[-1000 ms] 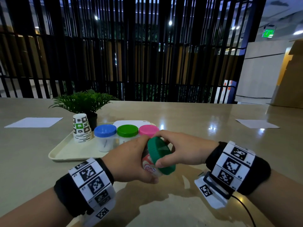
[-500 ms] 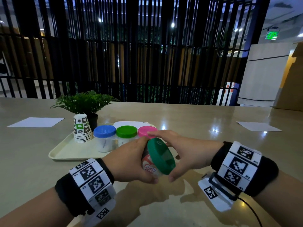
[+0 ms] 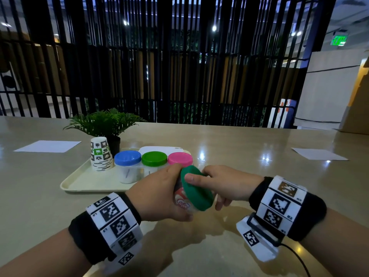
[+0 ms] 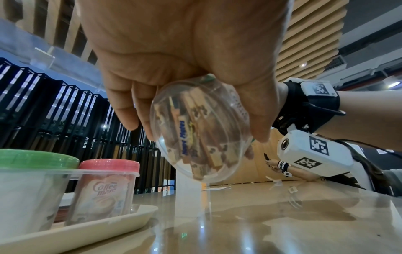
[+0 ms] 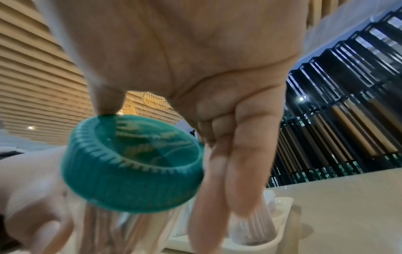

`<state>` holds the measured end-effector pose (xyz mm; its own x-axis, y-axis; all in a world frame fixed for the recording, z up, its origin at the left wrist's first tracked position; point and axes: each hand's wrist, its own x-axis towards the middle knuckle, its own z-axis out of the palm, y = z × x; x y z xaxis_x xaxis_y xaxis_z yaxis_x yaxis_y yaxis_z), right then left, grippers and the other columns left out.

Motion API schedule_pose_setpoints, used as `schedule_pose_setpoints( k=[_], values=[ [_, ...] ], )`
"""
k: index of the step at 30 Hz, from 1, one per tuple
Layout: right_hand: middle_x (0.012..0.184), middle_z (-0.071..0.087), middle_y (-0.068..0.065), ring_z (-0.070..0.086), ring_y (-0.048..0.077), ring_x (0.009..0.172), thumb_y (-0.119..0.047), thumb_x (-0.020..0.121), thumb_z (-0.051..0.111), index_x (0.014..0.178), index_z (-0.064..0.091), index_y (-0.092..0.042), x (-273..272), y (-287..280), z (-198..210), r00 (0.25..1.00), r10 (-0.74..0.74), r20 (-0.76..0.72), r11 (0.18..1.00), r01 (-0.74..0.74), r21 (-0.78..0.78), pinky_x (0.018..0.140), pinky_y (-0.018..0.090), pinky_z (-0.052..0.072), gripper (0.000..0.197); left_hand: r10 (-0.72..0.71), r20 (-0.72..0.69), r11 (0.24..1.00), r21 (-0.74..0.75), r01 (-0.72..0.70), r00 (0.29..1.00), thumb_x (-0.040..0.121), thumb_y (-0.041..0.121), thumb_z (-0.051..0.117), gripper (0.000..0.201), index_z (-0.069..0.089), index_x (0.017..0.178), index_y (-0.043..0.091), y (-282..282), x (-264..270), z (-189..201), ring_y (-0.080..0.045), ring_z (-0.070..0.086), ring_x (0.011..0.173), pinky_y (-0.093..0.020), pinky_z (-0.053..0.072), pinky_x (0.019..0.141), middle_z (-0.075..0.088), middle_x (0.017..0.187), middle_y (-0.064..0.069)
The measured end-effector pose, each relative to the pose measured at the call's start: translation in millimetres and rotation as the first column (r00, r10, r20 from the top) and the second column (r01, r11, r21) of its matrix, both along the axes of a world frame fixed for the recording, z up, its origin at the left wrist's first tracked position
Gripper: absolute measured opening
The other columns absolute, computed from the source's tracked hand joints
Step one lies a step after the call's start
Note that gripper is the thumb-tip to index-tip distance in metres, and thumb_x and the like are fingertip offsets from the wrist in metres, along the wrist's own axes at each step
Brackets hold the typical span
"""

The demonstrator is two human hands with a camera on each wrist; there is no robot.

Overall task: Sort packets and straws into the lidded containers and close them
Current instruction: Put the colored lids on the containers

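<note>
A clear jar (image 3: 182, 198) with a dark green lid (image 3: 196, 188) is held tilted above the table (image 3: 239, 152), its lid end leaning toward five o'clock in the head view. It hangs just in front of the tray (image 3: 83, 182), which lies at about ten o'clock from it. Seen from below in the left wrist view, the jar's clear bottom (image 4: 200, 130) shows brown packets (image 4: 206, 137) packed inside.

The left hand (image 3: 157, 196) wraps around the jar's body, fingers and thumb curled round it. The right hand (image 3: 221, 182) grips the lid, thumb on its near face and fingers curled round the far rim; in the right wrist view the thumb tip (image 5: 106, 101) touches the lid's ribbed edge (image 5: 121, 182) at twelve o'clock and the fingers run down its three o'clock side.

On the tray stand three more jars in a row: one with a blue lid (image 3: 127, 157), one with a light green lid (image 3: 154, 158), one with a pink lid (image 3: 180, 158). The pink-lidded one holds creamer packets (image 4: 102, 189). A stack of paper cups (image 3: 99, 154) sits at the tray's far left corner, and a small potted plant (image 3: 105, 124) stands just behind it. White paper sheets lie on the table at ten o'clock (image 3: 48, 146) and two o'clock (image 3: 317, 153), well apart from the tray.
</note>
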<state>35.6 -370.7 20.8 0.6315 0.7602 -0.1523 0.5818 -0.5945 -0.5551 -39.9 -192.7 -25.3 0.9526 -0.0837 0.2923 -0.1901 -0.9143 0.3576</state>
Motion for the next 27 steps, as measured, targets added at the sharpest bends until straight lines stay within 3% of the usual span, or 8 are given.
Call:
schedule_pose_setpoints(
  k=[2,3,5,7,10,15,23,27],
  values=[
    [0.132,0.051,-0.002,0.062,0.018,0.106,-0.072,0.062,0.057,0.139,0.032,-0.032,5,-5,2,0.993,0.079,-0.09,0.996,-0.074,0.051,0.081,0.029,0.057,0.09,0.01,-0.008,1.0,0.002,-0.01,1.0,0.05,0.06,0.08,0.091,0.037,0.127,0.036,1,0,2,-0.001,0.055,0.1,-0.027,0.052,0.084,0.052,0.116,0.019],
    [0.138,0.041,-0.011,0.052,0.009,0.116,-0.06,0.064,0.071,0.144,0.022,-0.038,6,-8,4,0.984,0.156,-0.087,0.984,-0.147,0.096,0.084,0.017,0.052,0.096,0.021,-0.011,1.0,0.01,-0.021,1.0,0.05,0.059,0.081,0.092,0.037,0.128,0.036,2,-1,3,-0.001,0.055,0.1,-0.027,0.052,0.085,0.052,0.116,0.019],
    [0.132,0.026,-0.03,0.034,-0.012,0.116,-0.029,0.067,0.086,0.146,0.014,-0.042,10,-9,6,0.967,0.254,0.029,0.962,-0.256,0.095,0.079,-0.002,0.037,0.107,0.038,-0.024,0.999,0.023,-0.038,0.999,0.051,0.059,0.081,0.096,0.035,0.131,0.034,3,0,5,-0.001,0.055,0.1,-0.026,0.052,0.085,0.052,0.117,0.019],
    [0.125,0.026,-0.033,0.033,-0.018,0.11,-0.017,0.066,0.086,0.144,0.021,-0.038,12,-6,5,0.943,0.294,0.156,0.948,-0.308,0.076,0.079,-0.006,0.034,0.104,0.045,-0.038,0.999,0.029,-0.044,0.998,0.051,0.058,0.082,0.098,0.033,0.133,0.033,3,0,7,0.0,0.055,0.1,-0.024,0.051,0.086,0.052,0.117,0.019],
    [0.123,0.036,-0.023,0.043,-0.008,0.105,-0.026,0.066,0.086,0.138,0.029,-0.037,12,-2,3,0.929,0.276,0.246,0.949,-0.304,0.085,0.081,0.002,0.041,0.093,0.059,-0.039,0.997,0.054,-0.057,0.997,0.052,0.058,0.083,0.095,0.035,0.13,0.032,0,0,7,0.0,0.054,0.098,-0.021,0.05,0.084,0.051,0.115,0.018],
    [0.112,0.056,-0.013,0.06,0.005,0.093,-0.047,0.067,0.08,0.127,0.04,-0.034,15,1,-3,0.976,0.175,0.128,0.974,-0.19,0.119,0.082,0.027,0.056,0.073,0.086,-0.017,0.991,0.107,-0.083,0.996,0.054,0.063,0.079,0.09,0.036,0.127,0.034,-7,-4,7,-0.002,0.052,0.096,-0.025,0.05,0.082,0.05,0.113,0.018],
    [0.097,0.058,-0.01,0.06,0.007,0.083,-0.056,0.077,0.068,0.116,0.045,-0.03,13,2,-14,1.0,0.024,0.017,0.98,-0.026,0.197,0.057,0.017,0.047,0.052,0.142,0.023,0.973,0.181,-0.143,0.99,0.046,0.075,0.061,0.093,0.039,0.125,0.031,-11,3,0,-0.008,0.056,0.093,-0.033,0.053,0.078,0.054,0.111,0.015],
    [0.092,0.056,-0.013,0.059,0.004,0.079,-0.055,0.078,0.067,0.11,0.041,-0.034,12,0,-20,1.0,0.016,-0.006,0.976,-0.015,0.216,0.055,0.015,0.044,0.047,0.13,-0.006,0.976,0.179,-0.127,0.991,0.048,0.071,0.065,0.09,0.038,0.125,0.032,-12,3,-1,-0.007,0.056,0.092,-0.033,0.053,0.079,0.054,0.11,0.015]
  ],
)
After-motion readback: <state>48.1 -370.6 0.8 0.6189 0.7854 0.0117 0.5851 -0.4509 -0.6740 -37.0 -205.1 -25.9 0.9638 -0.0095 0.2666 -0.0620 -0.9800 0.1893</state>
